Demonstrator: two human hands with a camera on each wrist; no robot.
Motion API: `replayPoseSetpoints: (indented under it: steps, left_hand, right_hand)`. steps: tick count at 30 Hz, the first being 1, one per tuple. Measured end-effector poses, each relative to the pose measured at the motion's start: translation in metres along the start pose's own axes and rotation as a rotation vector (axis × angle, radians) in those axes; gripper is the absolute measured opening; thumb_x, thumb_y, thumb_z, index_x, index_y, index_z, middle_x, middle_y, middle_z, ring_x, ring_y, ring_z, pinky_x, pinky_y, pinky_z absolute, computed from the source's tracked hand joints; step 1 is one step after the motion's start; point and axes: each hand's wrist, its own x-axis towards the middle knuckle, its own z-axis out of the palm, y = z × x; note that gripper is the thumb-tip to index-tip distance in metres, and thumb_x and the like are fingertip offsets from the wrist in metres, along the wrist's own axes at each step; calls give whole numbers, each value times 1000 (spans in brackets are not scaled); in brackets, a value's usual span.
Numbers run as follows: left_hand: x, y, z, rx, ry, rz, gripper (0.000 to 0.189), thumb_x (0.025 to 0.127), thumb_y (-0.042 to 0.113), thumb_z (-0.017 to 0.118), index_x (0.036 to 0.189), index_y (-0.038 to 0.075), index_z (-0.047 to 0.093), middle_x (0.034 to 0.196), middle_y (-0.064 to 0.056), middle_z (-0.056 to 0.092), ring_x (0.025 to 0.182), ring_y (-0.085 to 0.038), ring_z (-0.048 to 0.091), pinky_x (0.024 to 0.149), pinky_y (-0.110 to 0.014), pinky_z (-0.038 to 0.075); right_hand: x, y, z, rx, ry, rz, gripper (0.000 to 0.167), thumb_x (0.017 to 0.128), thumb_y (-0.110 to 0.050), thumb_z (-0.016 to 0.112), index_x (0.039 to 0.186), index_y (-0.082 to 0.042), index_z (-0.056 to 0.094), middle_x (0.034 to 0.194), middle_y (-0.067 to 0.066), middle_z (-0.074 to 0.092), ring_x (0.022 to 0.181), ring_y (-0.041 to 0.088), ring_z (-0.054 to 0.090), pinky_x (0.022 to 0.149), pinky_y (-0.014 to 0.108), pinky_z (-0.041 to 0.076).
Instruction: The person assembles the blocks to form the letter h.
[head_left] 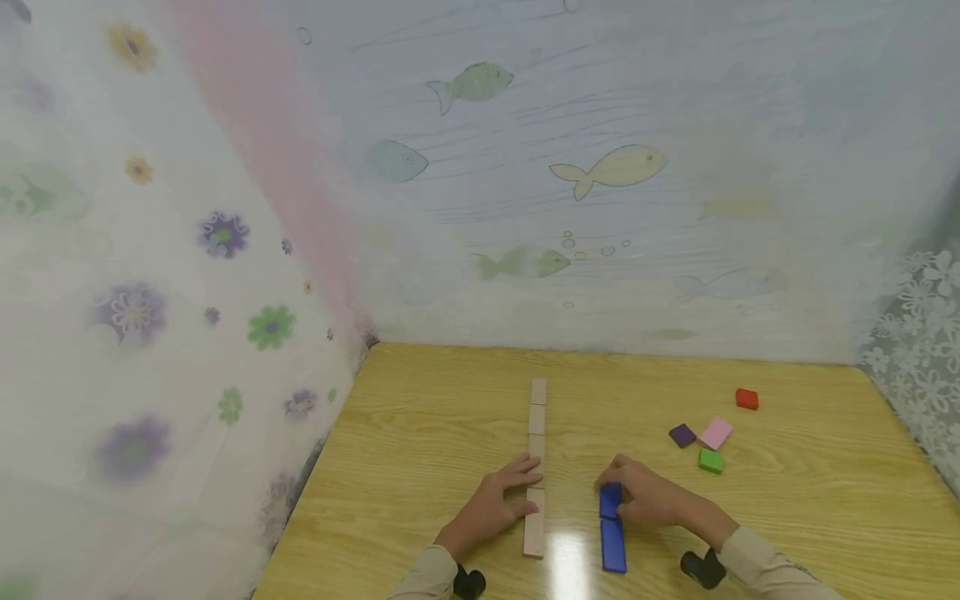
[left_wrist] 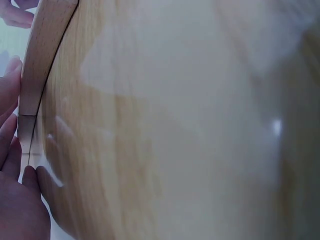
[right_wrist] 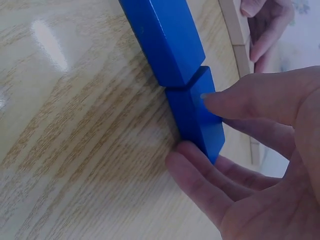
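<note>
A straight row of several plain wooden blocks (head_left: pixel 537 419) runs away from me across the table. My left hand (head_left: pixel 491 508) lies along the row's left side, its extended fingers and thumb touching the blocks. To the right of the row, two blue blocks lie end to end, a long blue block (head_left: pixel 613 548) nearer me and a short blue block (head_left: pixel 610 503) beyond it. My right hand (head_left: pixel 654 498) holds the short one between thumb and fingers. In the right wrist view, a thin notch shows where this short blue block (right_wrist: pixel 194 112) meets the long one.
Farther right on the table (head_left: pixel 420 400) lie a purple block (head_left: pixel 682 435), a pink block (head_left: pixel 716 433), a green block (head_left: pixel 711 462) and a red block (head_left: pixel 747 399). A fish-patterned curtain (head_left: pixel 480 183) hangs behind the table, and a flowered one (head_left: pixel 172 375) at the left.
</note>
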Motion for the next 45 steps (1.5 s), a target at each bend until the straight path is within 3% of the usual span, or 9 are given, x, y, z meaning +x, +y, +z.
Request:
replayPoseSetpoints:
  steps: [8, 14, 20, 30, 45]
  left_hand:
    - [0, 0, 0, -5, -2, 9, 46, 88, 21, 68, 130, 8, 57, 148, 0, 39, 141, -18, 24, 111, -43, 29]
    - [0, -2, 1, -4, -5, 1, 46, 88, 22, 68, 131, 10, 57, 148, 2, 38, 141, -17, 23, 111, -42, 29]
    - [0, -3, 0, -1, -8, -6, 46, 88, 23, 67, 131, 9, 57, 148, 2, 38, 141, -17, 23, 111, -44, 28]
    - [-1, 2, 0, 14, 4, 5, 46, 87, 20, 68, 129, 7, 58, 147, 1, 39, 140, -18, 24, 111, -41, 27]
    - [0, 4, 0, 25, 5, 13, 45, 87, 20, 68, 130, 7, 58, 147, 0, 40, 140, -18, 24, 111, -42, 27]
  right_hand:
    - [-1, -2, 3, -4, -5, -18, 30, 75, 3, 66, 105, -2, 69, 101, 8, 49, 72, 8, 46, 58, 20, 43]
    - [-4, -7, 7, -93, 0, -15, 27, 78, -9, 73, 104, -5, 69, 105, 8, 48, 87, 19, 51, 70, 28, 48]
    - [-9, -10, 12, -124, -15, 24, 41, 78, -25, 77, 113, -7, 65, 116, 13, 45, 99, 30, 55, 80, 40, 53]
    - [-14, -14, 20, -101, -32, 106, 69, 74, -35, 81, 127, -1, 54, 130, 24, 34, 112, 39, 49, 85, 51, 50]
    - [-14, -14, 20, -89, -30, 109, 65, 77, -33, 79, 127, 0, 54, 132, 26, 34, 113, 40, 47, 84, 51, 49]
